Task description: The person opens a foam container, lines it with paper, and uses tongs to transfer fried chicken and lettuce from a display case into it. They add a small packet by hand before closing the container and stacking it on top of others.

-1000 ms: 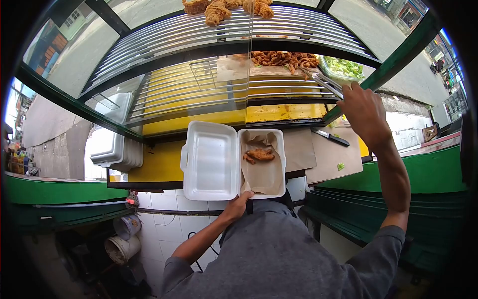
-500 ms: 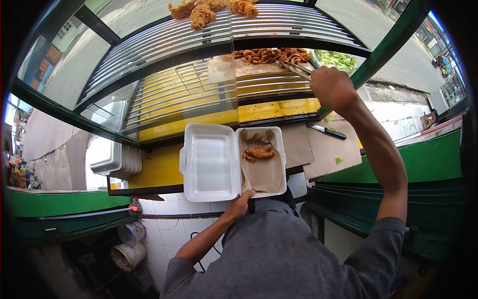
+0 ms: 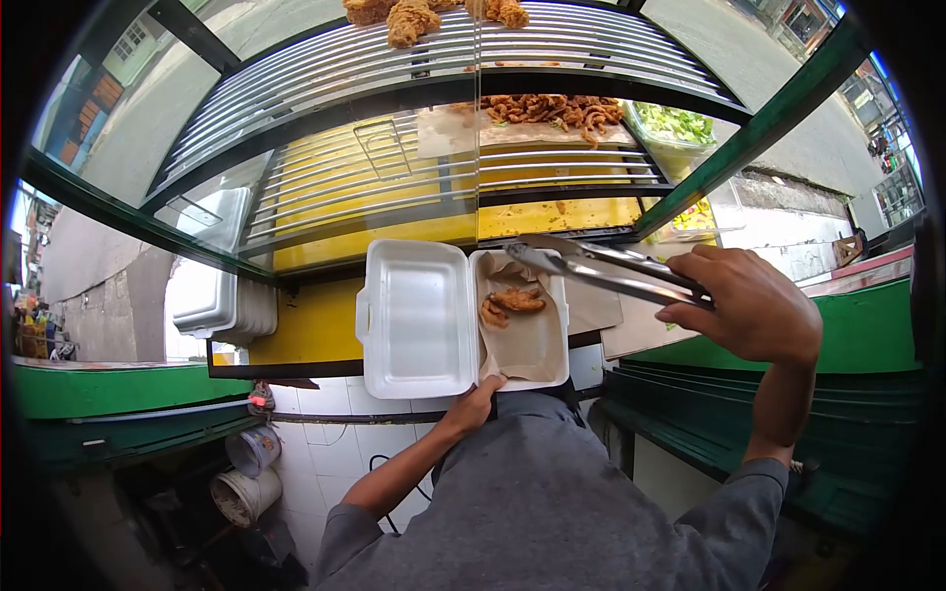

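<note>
My right hand point(image 3: 754, 300) is closed round the handle end of metal tongs point(image 3: 631, 271). The tongs reach left, their tips overlapping the top of the open white foam box point(image 3: 419, 325). Brown paper point(image 3: 519, 353) lines the box's right half, with a few pieces of fried chicken point(image 3: 514, 301) lying on it. Along the box's near edge, my left hand point(image 3: 480, 402) pinches the rim and the paper with thumb and fingers. Whether the tong tips hold any food I cannot tell.
Fried strips point(image 3: 552, 111) are heaped on the lower rack, beside a tub of chopped greens point(image 3: 673, 123). Large fried chicken pieces point(image 3: 412, 22) rest on the upper rack point(image 3: 325, 74). Stacked foam boxes point(image 3: 232, 313) stand left. A green post point(image 3: 764, 128) slants at the right.
My right hand and the tongs have come down from the fried strips toward the foam box and me. The left hand still grips the box. The tub of greens shows more fully.
</note>
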The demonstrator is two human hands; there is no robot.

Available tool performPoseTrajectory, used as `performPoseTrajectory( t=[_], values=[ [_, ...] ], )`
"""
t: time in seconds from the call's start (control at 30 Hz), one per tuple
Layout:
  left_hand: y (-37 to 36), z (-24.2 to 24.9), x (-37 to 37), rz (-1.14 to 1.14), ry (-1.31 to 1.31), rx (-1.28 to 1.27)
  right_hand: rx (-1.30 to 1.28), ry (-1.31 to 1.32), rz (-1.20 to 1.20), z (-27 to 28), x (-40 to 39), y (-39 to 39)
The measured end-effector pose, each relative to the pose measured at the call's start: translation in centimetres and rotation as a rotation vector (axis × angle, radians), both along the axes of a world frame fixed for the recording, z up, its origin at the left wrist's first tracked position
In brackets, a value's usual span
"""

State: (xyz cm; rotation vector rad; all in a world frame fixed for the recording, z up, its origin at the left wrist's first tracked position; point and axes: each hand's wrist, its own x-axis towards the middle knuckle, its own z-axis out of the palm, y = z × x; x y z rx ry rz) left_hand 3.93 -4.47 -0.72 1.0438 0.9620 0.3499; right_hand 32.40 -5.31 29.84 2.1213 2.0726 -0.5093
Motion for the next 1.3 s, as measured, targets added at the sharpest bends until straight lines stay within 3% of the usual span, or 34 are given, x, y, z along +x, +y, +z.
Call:
performPoseTrajectory(
  t=[0.07,0.17,0.5,0.6,0.7,0.77,0.83,0.93,1.07,1.2,1.3],
  values=[
    [-0.2,0.2,0.4,0.047,-0.028,0.048,0.017,-0.068,-0.096,0.0,-0.2,0.4],
    [-0.3,0.6,0.8,0.089,-0.064,0.125,0.264,-0.310,-0.117,-2.0,0.6,2.3],
    [0.2,1.1,-0.2,-0.082,0.051,0.067,0.218,-0.581,-0.129,-7.4,3.9,10.5],
    [-0.1,-0.2,-0.3,-0.037,-0.001,0.118,0.299,-0.568,-0.072,-7.1,4.4,10.0],
    [0.1,0.5,-0.5,-0.040,0.021,0.123,0.243,-0.424,-0.181,-4.1,3.0,8.2],
    [-0.3,0.7,0.0,0.062,-0.046,0.116,0.348,-0.374,-0.187,-2.6,2.3,5.7],
    [-0.4,1.1,0.3,0.120,-0.075,0.100,0.304,-0.222,-0.141,-0.4,1.4,2.9],
    [-0.3,1.8,0.3,0.124,-0.055,0.077,-0.023,-0.050,-0.094,2.0,0.1,0.5],
    [-0.4,1.6,0.2,0.111,-0.033,0.099,-0.099,-0.034,0.088,-1.1,-0.6,-1.1],
    [-0.3,2.4,0.3,0.119,-0.038,0.105,-0.071,-0.051,0.112,-2.9,-1.4,-0.8],
    [-0.4,2.1,0.5,0.160,-0.062,0.079,-0.198,-0.046,0.109,-2.4,-1.7,-0.3]
  ],
)
